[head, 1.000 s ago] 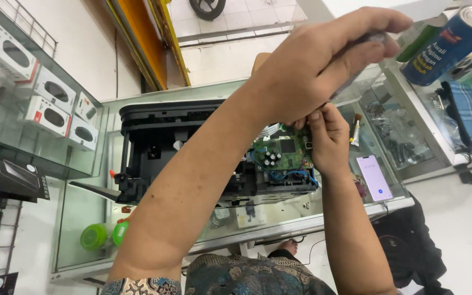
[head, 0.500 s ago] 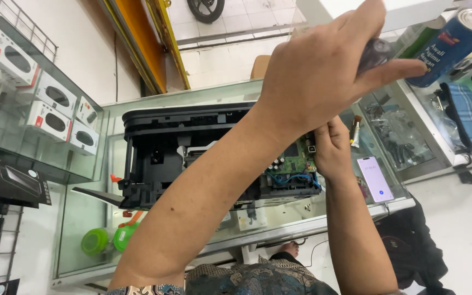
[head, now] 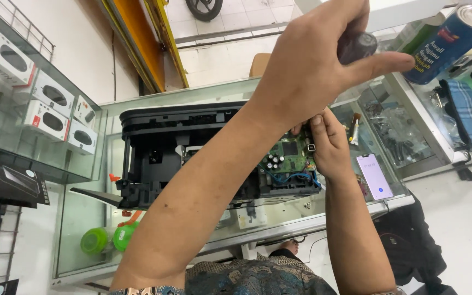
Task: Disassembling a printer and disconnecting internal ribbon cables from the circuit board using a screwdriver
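A black printer (head: 165,147) with its cover off lies on a glass counter (head: 83,218). A green circuit board (head: 290,158) with blue wires shows at its right end. My left hand (head: 312,65) is raised close to the camera above the board, closed around a dark tool handle (head: 356,46). The tool's shaft is hidden behind that hand. My right hand (head: 331,145) rests at the board's right edge with its fingertips pinched together on something small that I cannot make out.
A lit phone (head: 374,176) lies on the counter right of the printer. A blue can (head: 448,41) stands at the top right, near a checked cloth (head: 468,112). White boxed goods (head: 39,93) fill a glass case on the left. Green lids (head: 107,239) sit under the counter glass.
My left hand has shifted up and to the right, nearer the camera, and the dark handle shows more clearly. My right hand stays at the board.
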